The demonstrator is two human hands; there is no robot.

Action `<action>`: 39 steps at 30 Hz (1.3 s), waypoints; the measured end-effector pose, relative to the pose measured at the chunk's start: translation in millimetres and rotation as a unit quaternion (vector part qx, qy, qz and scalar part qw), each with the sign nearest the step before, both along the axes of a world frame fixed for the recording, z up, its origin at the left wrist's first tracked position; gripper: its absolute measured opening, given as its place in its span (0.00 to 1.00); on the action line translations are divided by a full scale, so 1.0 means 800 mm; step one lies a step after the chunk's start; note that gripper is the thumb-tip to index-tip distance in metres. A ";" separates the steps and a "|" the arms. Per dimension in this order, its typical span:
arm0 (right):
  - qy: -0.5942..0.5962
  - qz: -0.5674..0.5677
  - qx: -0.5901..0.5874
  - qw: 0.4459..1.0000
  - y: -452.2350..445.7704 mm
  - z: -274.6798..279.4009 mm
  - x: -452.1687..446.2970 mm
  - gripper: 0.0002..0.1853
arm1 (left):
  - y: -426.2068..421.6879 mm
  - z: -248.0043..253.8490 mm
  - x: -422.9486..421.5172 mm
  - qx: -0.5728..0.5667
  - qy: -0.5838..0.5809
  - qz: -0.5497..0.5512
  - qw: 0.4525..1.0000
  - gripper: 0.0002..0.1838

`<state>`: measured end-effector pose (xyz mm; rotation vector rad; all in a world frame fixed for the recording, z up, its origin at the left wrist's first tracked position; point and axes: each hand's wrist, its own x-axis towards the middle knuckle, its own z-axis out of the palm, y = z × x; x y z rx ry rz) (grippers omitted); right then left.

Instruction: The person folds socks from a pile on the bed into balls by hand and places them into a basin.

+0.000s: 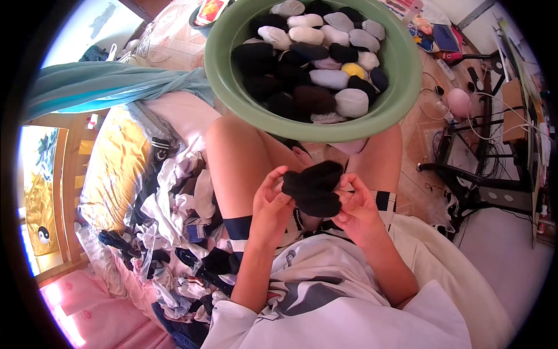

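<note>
A black sock (314, 189), partly bunched up, is held between both hands above the lap. My left hand (272, 200) pinches its left side with thumb and fingers. At its right edge my right hand (356, 203) grips the cloth the same way. Just beyond the knees stands a round green basin (232, 96) with several rolled socks in it, among them black, white and grey ones (351, 103) and one yellow (353, 70).
Loose socks and clothes (168, 203) lie heaped on the bed to the left, near a yellow bundle (110, 168) and a pink cover (99, 314). At the right are a black metal frame (500, 192), cables and a pink ball (458, 102).
</note>
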<state>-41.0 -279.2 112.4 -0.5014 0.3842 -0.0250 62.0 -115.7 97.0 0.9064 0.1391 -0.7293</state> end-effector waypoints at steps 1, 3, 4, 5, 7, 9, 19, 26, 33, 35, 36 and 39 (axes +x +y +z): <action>-0.027 0.011 0.045 0.999 0.001 -0.006 0.001 0.14 | 0.005 -0.007 0.000 -0.064 0.029 -0.010 0.998 0.23; -0.052 0.020 0.089 0.994 0.002 -0.008 0.003 0.14 | 0.009 -0.007 0.000 -0.127 0.059 -0.021 0.990 0.25; -0.043 0.003 0.099 0.994 0.004 -0.006 0.004 0.13 | 0.007 -0.002 -0.001 -0.133 0.078 -0.040 0.987 0.26; -0.034 -0.014 0.108 0.993 0.006 -0.005 0.006 0.12 | 0.006 0.001 -0.002 -0.140 0.097 -0.058 0.984 0.26; -0.019 -0.027 0.113 0.993 0.010 -0.007 0.010 0.12 | 0.006 -0.004 -0.004 -0.158 0.101 -0.068 0.980 0.24; -0.006 -0.042 0.117 0.992 0.015 -0.003 0.019 0.11 | 0.005 -0.006 -0.007 -0.177 0.104 -0.080 0.975 0.23; 0.002 -0.058 -0.277 0.959 0.020 -0.028 0.024 0.24 | -0.004 0.008 -0.011 -0.064 0.048 -0.019 0.997 0.19; 0.054 -0.011 -0.560 0.827 0.016 -0.005 0.025 0.26 | -0.012 0.034 -0.020 0.107 -0.230 -0.079 0.964 0.35; -0.016 0.028 -0.485 0.874 0.013 0.001 0.018 0.26 | -0.011 0.033 -0.026 0.088 -0.205 -0.067 0.973 0.34; -0.002 0.074 -0.521 0.851 0.009 -0.005 0.014 0.26 | -0.006 0.021 -0.027 0.127 -0.280 -0.087 0.948 0.35; -0.002 0.073 -0.521 0.851 0.009 -0.006 0.014 0.26 | -0.006 0.020 -0.029 0.126 -0.280 -0.088 0.947 0.35; 0.005 0.011 -0.584 0.812 0.015 -0.013 0.014 0.23 | -0.010 0.018 -0.032 0.141 -0.311 -0.079 0.936 0.35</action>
